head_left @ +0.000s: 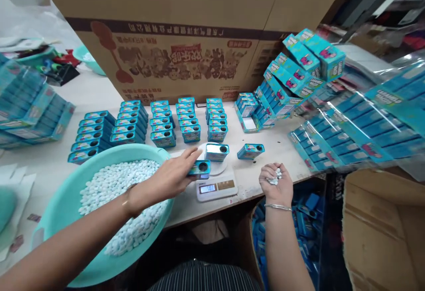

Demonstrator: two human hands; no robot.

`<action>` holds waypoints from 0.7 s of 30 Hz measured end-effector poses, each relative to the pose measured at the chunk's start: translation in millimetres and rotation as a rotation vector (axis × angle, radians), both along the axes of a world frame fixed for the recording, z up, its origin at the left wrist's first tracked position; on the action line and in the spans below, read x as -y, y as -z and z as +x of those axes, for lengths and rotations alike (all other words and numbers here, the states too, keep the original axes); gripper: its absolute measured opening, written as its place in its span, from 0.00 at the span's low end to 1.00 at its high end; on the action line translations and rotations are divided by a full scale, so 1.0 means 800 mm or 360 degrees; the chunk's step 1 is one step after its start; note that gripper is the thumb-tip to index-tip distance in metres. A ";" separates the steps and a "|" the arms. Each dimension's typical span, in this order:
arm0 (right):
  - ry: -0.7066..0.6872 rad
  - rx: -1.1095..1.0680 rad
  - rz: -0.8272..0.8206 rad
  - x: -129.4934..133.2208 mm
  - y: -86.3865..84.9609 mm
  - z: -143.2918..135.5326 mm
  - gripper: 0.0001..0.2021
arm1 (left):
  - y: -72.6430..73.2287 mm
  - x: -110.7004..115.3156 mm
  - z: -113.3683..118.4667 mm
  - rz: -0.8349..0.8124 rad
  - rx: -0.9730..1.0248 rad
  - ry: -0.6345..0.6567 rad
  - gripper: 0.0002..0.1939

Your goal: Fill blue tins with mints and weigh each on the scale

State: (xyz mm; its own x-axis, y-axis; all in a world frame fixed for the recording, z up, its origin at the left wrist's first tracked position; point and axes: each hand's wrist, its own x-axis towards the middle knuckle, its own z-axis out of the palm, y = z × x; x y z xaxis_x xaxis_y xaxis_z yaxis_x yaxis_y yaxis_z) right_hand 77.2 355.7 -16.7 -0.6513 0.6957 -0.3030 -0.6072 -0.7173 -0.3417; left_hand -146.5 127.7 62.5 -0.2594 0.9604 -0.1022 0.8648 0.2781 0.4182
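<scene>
My left hand [177, 167] is closed round a small blue candy box [201, 167] with a dark round hole in its top, held just above the front of a white kitchen scale [217, 189]. Another blue box [217, 151], with a white label area on top, stands on the scale's pan. To the right of the scale, a third open-holed box [250, 150] rests on the table. My right hand [276, 182] is cupped, palm up, around several white candies [275, 177] near the table's front edge. The scale's display is lit.
A mint-green basin [53, 213] of white candies [122, 180] sits at the left. Behind are rows of blue boxes [162, 125] before a large carton [199, 8]. Stacked display boxes [295, 78] stand at the right; a carton of blue packs [308, 224] is below the table.
</scene>
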 end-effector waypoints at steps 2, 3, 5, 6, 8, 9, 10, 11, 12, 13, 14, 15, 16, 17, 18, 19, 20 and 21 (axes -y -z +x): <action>0.0018 0.0036 -0.0045 -0.002 -0.004 -0.006 0.09 | -0.008 0.029 0.001 -0.0030 0.0030 -0.0043 0.18; 0.0024 0.0049 -0.0055 -0.003 -0.007 -0.011 0.09 | -0.009 0.040 0.002 -0.0036 0.0056 -0.0059 0.14; 0.0023 0.0059 -0.0033 -0.004 -0.013 -0.024 0.08 | -0.009 0.055 0.004 -0.0008 0.0114 -0.0062 0.12; 0.0014 0.0059 -0.0010 -0.004 -0.018 -0.031 0.08 | -0.008 0.058 0.006 0.0016 0.0135 -0.0043 0.12; -0.0008 0.0064 0.0035 -0.003 -0.027 -0.049 0.09 | -0.005 0.060 0.007 0.0045 0.0144 0.0003 0.13; -0.0018 0.0075 0.0056 -0.002 -0.031 -0.058 0.10 | -0.004 0.058 0.008 0.0051 0.0135 0.0018 0.14; -0.0025 0.0089 0.0080 -0.001 -0.036 -0.067 0.10 | -0.004 0.056 0.007 0.0053 0.0122 0.0026 0.14; -0.0034 0.0107 0.0109 0.000 -0.040 -0.075 0.11 | -0.003 0.054 0.007 0.0050 0.0108 0.0031 0.15; -0.0045 0.0127 0.0145 0.001 -0.044 -0.083 0.11 | -0.003 0.052 0.007 0.0045 0.0096 0.0041 0.15; -0.0057 0.0150 0.0182 0.002 -0.048 -0.091 0.12 | -0.004 0.050 0.006 0.0040 0.0084 0.0059 0.15; -0.0070 0.0173 0.0216 0.003 -0.051 -0.098 0.12 | -0.004 0.048 0.006 0.0029 0.0074 0.0085 0.16; -0.0081 0.0198 0.0244 0.004 -0.054 -0.104 0.12 | -0.004 0.047 0.006 0.0011 0.0069 0.0121 0.18; -0.0085 0.0224 0.0264 0.005 -0.057 -0.111 0.13 | -0.003 0.046 0.007 -0.0012 0.0071 0.0162 0.20; -0.0083 0.0252 0.0276 0.006 -0.060 -0.116 0.13 | -0.002 0.045 0.008 -0.0036 0.0081 0.0206 0.22; -0.0074 0.0279 0.0287 0.007 -0.062 -0.122 0.13 | -0.001 0.044 0.010 -0.0057 0.0095 0.0245 0.24; -0.0062 0.0307 0.0302 0.008 -0.064 -0.128 0.13 | 0.000 0.043 0.011 -0.0073 0.0108 0.0276 0.25; -0.0045 0.0338 0.0327 0.010 -0.066 -0.134 0.14 | 0.002 0.042 0.012 -0.0084 0.0118 0.0300 0.26; -0.0022 0.0371 0.0362 0.011 -0.068 -0.139 0.14 | 0.004 0.040 0.012 -0.0090 0.0123 0.0319 0.25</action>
State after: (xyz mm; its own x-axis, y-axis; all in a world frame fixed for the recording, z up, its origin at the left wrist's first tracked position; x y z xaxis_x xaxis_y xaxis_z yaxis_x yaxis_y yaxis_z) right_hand -34.3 346.6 37.3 -0.5924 0.7544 -0.2826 -0.4847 -0.6140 -0.6230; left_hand -136.6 95.5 59.6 -0.0530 0.9841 -0.1697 0.8710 0.1287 0.4741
